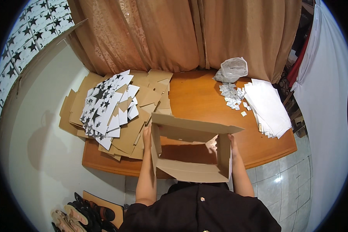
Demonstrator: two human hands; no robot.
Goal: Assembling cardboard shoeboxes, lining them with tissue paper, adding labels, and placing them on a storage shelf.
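Observation:
Between my two hands, above the near edge of the table, is a brown cardboard box opened out into a four-sided frame. Its middle is open, so the tabletop shows through, and some flaps stick out at the rim. My left hand grips the left side wall, its fingers partly hidden behind the board. On the opposite wall, my right hand is closed with the thumb near the upper edge. Left of the box lie flat brown cardboard pieces, topped by white pieces printed with black stars.
The wooden table backs onto a brown curtain. At its right are small white sachets, a clear plastic bag and a stack of white sheets. Shoes stand on the floor at lower left. A white cloth hangs at right.

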